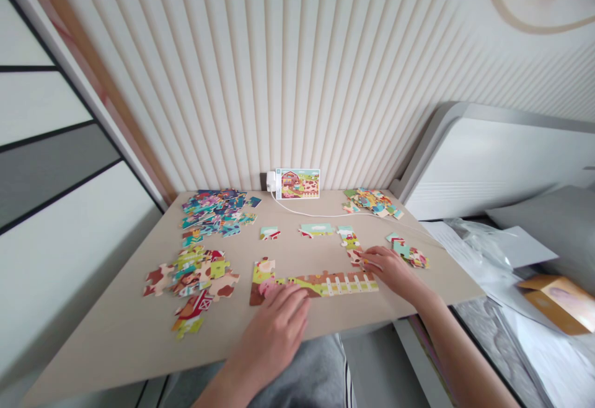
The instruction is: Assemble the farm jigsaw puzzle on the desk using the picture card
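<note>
My left hand (279, 318) lies flat with fingers stretched out, its fingertips on the bottom strip of joined puzzle pieces (351, 284), near the pink pig part. My right hand (385, 266) has its fingers bent together on a brown-and-white puzzle piece (354, 257) at the right side of the frame of pieces. That piece sits below the joined tractor pieces (347, 236). Along the top are a sky-and-field strip (317, 229) and a separate sky piece (269, 233), apart from each other. A chick piece (264, 266) stands at the strip's left end.
A farm picture card (298, 184) leans on the wall by a white charger (271, 181) and cable (316, 215). Loose pieces form a blue pile (216, 209), a farm pile (195, 278), a mixed pile (374, 201) and a small group (409, 252). A bed is at right.
</note>
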A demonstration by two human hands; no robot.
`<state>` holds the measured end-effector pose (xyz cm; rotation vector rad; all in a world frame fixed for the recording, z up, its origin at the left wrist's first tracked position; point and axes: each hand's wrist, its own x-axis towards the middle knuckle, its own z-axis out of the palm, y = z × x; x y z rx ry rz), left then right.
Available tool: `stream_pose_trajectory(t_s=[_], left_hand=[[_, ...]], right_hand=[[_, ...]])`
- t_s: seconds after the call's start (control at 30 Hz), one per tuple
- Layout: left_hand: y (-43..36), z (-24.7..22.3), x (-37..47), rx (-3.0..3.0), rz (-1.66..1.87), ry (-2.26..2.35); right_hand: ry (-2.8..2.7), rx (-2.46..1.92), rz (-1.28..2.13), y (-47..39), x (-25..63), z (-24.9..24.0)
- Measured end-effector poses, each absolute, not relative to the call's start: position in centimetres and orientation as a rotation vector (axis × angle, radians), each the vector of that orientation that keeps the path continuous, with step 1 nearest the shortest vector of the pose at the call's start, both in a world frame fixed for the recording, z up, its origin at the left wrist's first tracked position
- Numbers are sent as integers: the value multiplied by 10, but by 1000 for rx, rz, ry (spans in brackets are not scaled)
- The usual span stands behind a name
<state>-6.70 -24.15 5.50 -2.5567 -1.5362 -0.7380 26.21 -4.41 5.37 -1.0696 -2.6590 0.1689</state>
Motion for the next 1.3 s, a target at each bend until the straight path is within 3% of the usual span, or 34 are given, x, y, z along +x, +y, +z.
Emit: stream_pose_trajectory(t_s=[0.3,0.97,1.3], left_hand=[[-196,39,28,-2714,-584,-1450],[-190,32,36,-2671,-568,-1510],[-190,33,37,-2661,-621,-1500]], right_hand=[[-2752,-736,-81,-37,262,51],[-2788,-757,-127,-59,271,59],[-2801,-720,20,-60,268,68]])
